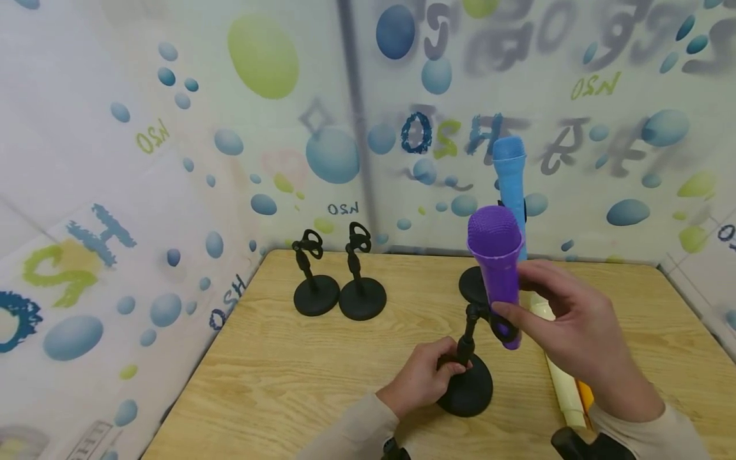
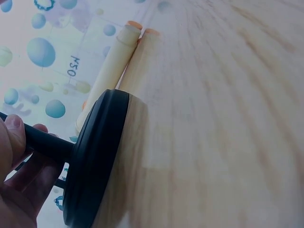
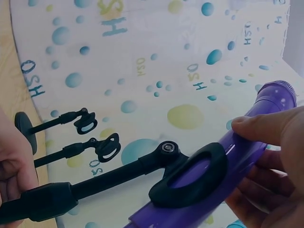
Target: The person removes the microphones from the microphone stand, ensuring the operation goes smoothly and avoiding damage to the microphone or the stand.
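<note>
One purple microphone (image 1: 499, 262), head uppermost and tilted, seated through the ring clip of the front stand; its lower end projects below the clip.

One front stand (image 1: 473, 388), black, round base with jointed stem, near side of the surface (image 1: 259, 383); base faces down, full contact underneath not certain.

One left hand (image 1: 422, 374), thumb and fingers pinching the stem of the front stand just above its base.

One right hand (image 1: 581, 326), thumb and fingers gripping the purple microphone from opposite sides, above the clip.

One blue microphone (image 1: 510, 169), upright, behind the purple one and partly covered by it.

One rear stand (image 1: 473, 285), black, round base, beyond the front stand; its join with the blue microphone is mostly hidden.

Two further black stands, the leftmost stand (image 1: 316, 295) and its neighbour stand (image 1: 363, 299), side by side toward the far left of the surface, ring clips raised.

One cream cylinder (image 1: 566, 393), lying at the right, partly behind the right hand; an orange item (image 1: 585, 394) lies beside it, mostly hidden.

One wall covering (image 1: 379, 96), pale, printed with blue and green ovals and lettering.
</note>
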